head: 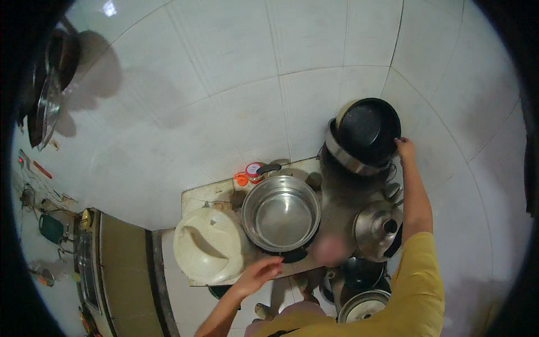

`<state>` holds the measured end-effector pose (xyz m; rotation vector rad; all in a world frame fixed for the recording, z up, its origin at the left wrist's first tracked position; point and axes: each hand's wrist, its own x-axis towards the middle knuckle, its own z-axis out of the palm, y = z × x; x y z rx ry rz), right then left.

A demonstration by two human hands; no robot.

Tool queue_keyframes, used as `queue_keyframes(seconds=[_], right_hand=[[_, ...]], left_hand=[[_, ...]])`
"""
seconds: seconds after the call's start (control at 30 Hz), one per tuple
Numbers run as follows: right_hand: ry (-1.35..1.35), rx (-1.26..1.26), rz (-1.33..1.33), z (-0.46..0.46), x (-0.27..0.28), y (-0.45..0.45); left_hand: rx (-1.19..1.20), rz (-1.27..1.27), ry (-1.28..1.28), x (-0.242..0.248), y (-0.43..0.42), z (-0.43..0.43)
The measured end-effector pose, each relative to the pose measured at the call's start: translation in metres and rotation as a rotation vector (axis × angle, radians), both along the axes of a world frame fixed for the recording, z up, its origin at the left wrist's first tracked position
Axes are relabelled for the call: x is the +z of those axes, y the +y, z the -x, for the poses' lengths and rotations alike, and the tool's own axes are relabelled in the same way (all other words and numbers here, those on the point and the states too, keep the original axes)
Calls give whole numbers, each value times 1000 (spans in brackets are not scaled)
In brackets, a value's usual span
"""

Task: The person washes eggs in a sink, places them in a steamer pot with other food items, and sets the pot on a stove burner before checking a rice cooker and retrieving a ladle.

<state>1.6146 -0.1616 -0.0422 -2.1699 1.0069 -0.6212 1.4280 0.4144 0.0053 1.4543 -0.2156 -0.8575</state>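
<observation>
My right hand (405,148) pinches the rim of a black-lined round pan (364,130), which sits tilted in a larger steel pot (347,153). This stack stands in the corner against the tiled wall. My left hand (263,271) is just left of the black front handle (293,255) of an empty wide steel pot (281,215). Its fingers hold nothing, and whether a fingertip touches the handle I cannot tell. Left of that pot stands a cream-coloured rice cooker (210,246) with its lid down.
A metal kettle (377,229) stands by my right arm. Below it are a dark pot (363,271) and a round metal lid (364,306). Red-and-orange small containers (252,170) sit by the wall. Pans (50,88) hang at far left above a brown cabinet (126,265).
</observation>
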Motion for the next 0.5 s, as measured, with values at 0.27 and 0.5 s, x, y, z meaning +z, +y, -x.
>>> queue_keyframes(seconds=[0.27, 0.5], right_hand=[[-64, 239, -163, -9, -12, -35], [-365, 99, 242, 18, 44, 15]], left_hand=[[84, 52, 152, 19, -197, -173], [300, 20, 102, -5, -242, -169]])
